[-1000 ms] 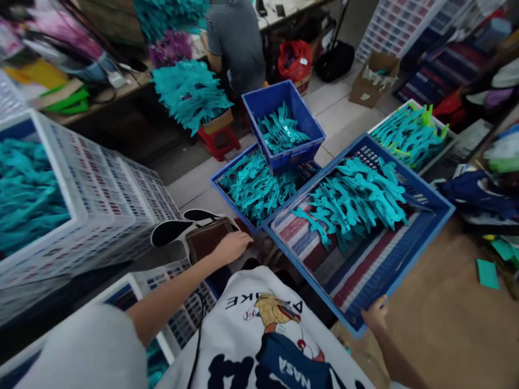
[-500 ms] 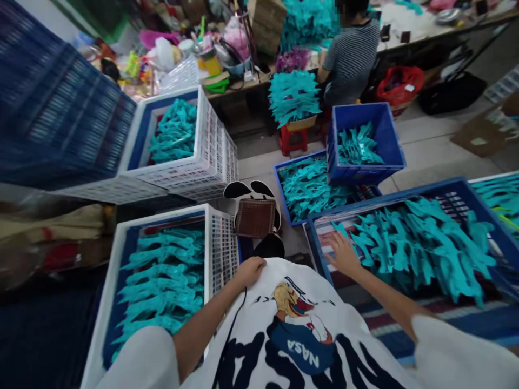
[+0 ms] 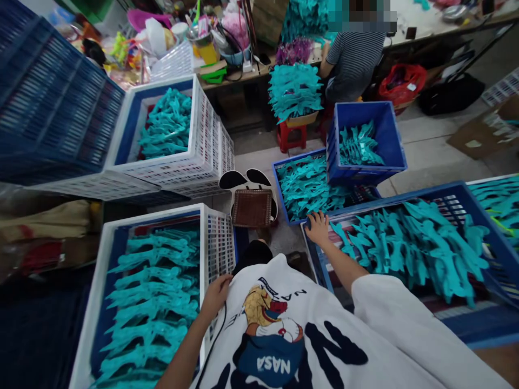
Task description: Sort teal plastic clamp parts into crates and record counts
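Spreading the right hand (image 3: 318,229) open at the corner of a blue crate (image 3: 478,324) of turquoise pieces (image 3: 430,243). Curling the left hand (image 3: 218,294) at the edge of the white shirt (image 3: 336,300), whether gripping cloth, cannot tell. Seen farther out: a filled white crate (image 3: 221,246), a brown-seated stool (image 3: 252,208), pale floor tiles (image 3: 430,129), and a person (image 3: 357,62) at a cluttered table (image 3: 401,19).

Right hand (image 3: 318,228) at the blue crate's corner (image 3: 305,226), fingers spread.
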A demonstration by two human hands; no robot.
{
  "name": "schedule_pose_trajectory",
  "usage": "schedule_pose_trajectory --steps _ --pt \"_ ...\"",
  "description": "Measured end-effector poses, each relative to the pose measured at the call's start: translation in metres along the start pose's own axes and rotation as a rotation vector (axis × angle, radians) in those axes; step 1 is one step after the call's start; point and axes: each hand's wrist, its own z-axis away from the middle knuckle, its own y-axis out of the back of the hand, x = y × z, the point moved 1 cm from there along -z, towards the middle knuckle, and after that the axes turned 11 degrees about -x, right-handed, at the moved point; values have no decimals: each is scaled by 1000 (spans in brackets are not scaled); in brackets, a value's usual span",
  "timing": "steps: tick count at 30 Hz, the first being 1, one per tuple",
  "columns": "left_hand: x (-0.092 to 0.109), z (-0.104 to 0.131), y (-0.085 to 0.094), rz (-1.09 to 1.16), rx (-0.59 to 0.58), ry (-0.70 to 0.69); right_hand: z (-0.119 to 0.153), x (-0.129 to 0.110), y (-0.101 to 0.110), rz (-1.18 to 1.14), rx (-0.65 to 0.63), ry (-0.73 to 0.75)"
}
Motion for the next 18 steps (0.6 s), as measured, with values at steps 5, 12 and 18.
schedule_pose_trajectory --steps 5,12,18 --pt "15 -38 3 -18 -94 -72 -6 -2 -2 8 15 -31" --pt "38 -137 22 -65 -245 -255 -15 2 -12 32 25 -78" --pt "63 -269 67 -66 -317 -311 -21 2 -21 74 -12 -145"
